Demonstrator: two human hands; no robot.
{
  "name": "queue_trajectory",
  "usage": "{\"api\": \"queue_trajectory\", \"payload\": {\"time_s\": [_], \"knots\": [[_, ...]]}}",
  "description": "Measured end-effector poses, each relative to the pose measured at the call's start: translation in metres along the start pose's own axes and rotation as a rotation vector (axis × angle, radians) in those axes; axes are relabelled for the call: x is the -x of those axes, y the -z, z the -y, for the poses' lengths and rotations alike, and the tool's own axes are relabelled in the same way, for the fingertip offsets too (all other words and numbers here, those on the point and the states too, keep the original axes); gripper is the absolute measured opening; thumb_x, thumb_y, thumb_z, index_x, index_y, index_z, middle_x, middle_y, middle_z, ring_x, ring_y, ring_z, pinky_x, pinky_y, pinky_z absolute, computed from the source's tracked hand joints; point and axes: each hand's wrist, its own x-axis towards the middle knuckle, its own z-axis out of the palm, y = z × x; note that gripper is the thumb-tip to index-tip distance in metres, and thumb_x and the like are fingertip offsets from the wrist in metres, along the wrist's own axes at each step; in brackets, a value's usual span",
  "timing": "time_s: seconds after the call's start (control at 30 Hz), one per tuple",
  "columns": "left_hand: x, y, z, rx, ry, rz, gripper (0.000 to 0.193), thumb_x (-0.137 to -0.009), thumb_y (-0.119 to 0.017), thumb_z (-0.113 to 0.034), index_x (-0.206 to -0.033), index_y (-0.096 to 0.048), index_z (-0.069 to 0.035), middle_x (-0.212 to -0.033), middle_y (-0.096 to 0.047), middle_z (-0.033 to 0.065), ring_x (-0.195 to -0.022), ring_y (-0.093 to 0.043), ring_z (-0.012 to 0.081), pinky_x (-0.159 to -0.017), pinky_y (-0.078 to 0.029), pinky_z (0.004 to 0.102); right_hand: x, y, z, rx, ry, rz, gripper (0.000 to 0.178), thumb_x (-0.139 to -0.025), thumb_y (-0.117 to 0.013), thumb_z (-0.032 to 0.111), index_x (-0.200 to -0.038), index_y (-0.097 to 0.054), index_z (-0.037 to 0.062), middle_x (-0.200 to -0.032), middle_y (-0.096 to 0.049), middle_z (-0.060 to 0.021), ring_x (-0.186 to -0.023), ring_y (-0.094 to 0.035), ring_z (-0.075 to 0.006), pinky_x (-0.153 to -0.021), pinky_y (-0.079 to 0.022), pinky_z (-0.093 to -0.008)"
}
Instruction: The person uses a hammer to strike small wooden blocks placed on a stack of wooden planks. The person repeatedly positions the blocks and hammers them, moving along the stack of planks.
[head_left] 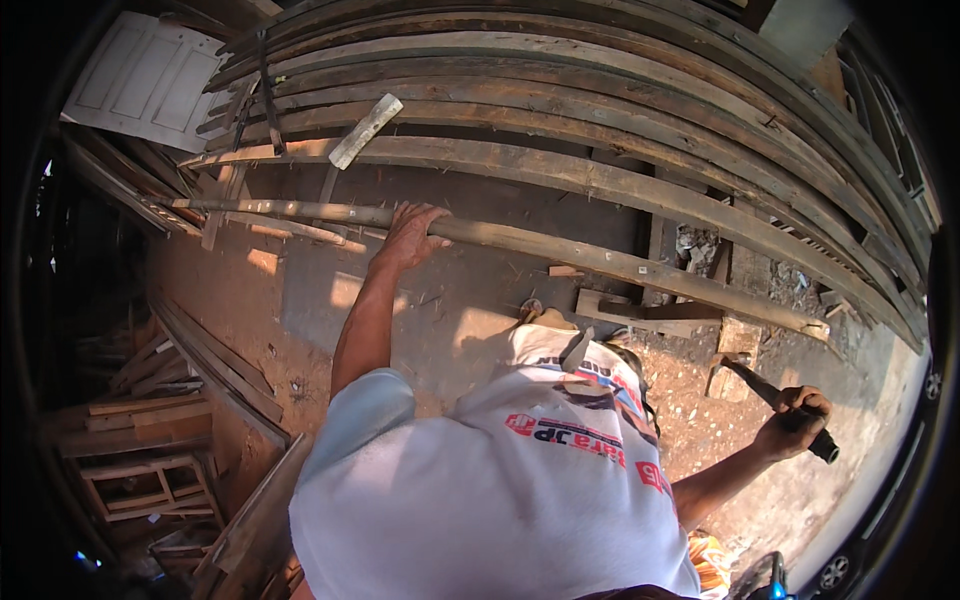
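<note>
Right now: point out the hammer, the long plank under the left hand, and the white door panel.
hammer (pixel 762 388), head view, on its dark handle.
long plank (pixel 600 262), head view, mid-length top face.
white door panel (pixel 150 80), head view, centre of panel.

Hands: two, both mine. My left hand (pixel 412 235) grips one long wooden pole (pixel 560 252); my right hand (pixel 792 420) is closed round one hammer (pixel 770 392).

Curved planks (pixel 560 110) stacked ahead: too many and too closely layered for me to count exactly, certainly more than six.

Pale short board (pixel 365 131) lying across the stack: one.

White panelled door (pixel 148 80), upper left: one.

Small wooden frame (pixel 150 485), lower left: one, among loose offcuts I cannot number.

Short timber blocks (pixel 650 308) on the ground ahead of me: at least two.
</note>
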Motion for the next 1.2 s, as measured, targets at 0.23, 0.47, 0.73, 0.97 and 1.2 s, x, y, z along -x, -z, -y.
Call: {"api": "queue_trajectory", "payload": {"time_s": [0.23,0.47,0.73,0.97,1.2], "knots": [[-0.047,0.086,0.07,0.714,0.186,0.132,0.069,-0.083,-0.089,-0.035,-0.138,-0.064,-0.001,-0.131,-0.071,0.0145,-0.12,-0.067,0.0224,-0.106,-0.05,0.0373,0.037,-0.013,0.007,0.102,0.097,-0.161,0.039,-0.107,-0.054,0.043,-0.106,-0.056,0.0048,-0.096,-0.053,-0.0114,-0.085,-0.05,-0.0217,-0.078,-0.046,-0.0374],[-0.134,0.09,0.3,0.055,0.237,-0.41,0.076,-0.093,-0.079,-0.04,-0.145,-0.051,0.007,-0.138,-0.063,0.0293,-0.13,-0.061,0.0413,-0.11,-0.045,0.0465,0.056,-0.052,0.012,0.191,0.15,-0.271,0.043,-0.103,-0.055,0.045,-0.107,-0.053,0.0024,-0.094,-0.053,-0.0135,-0.087,-0.054,-0.0282,-0.086,-0.047,-0.0443],[-0.125,0.104,0.217,-0.049,0.304,-0.237,0.079,-0.09,-0.077,-0.056,-0.134,-0.058,0.007,-0.123,-0.071,0.0239,-0.116,-0.068,0.0391,-0.097,-0.052,0.0468,0.056,-0.067,0.023,0.273,0.14,-0.257,0.042,-0.102,-0.056,0.043,-0.106,-0.05,0.0016,-0.093,-0.053,-0.0145,-0.085,-0.055,-0.0272,-0.085,-0.049,-0.0437],[-0.038,0.06,-0.049,0.749,0.291,-0.383,0.054,-0.104,-0.06,-0.051,-0.118,-0.062,0.001,-0.095,-0.061,0.0071,-0.081,-0.057,0.0156,-0.075,-0.05,0.0334,0.006,-0.056,0.021,0.201,0.071,-0.047,0.046,-0.1,-0.066,0.044,-0.107,-0.052,0.0008,-0.089,-0.057,-0.0117,-0.069,-0.057,-0.0159,-0.067,-0.049,-0.0298],[0.045,-0.045,-0.279,0.934,0.066,-0.233,0.046,-0.104,-0.056,-0.042,-0.121,-0.061,0.0,-0.1,-0.065,0.0082,-0.085,-0.06,0.0163,-0.082,-0.046,0.0326,-0.037,0.004,0.037,-0.168,-0.151,0.159,0.049,-0.098,-0.07,0.047,-0.111,-0.051,0.0036,-0.081,-0.052,-0.0069,-0.061,-0.05,-0.0118,-0.052,-0.041,-0.0251]]}}
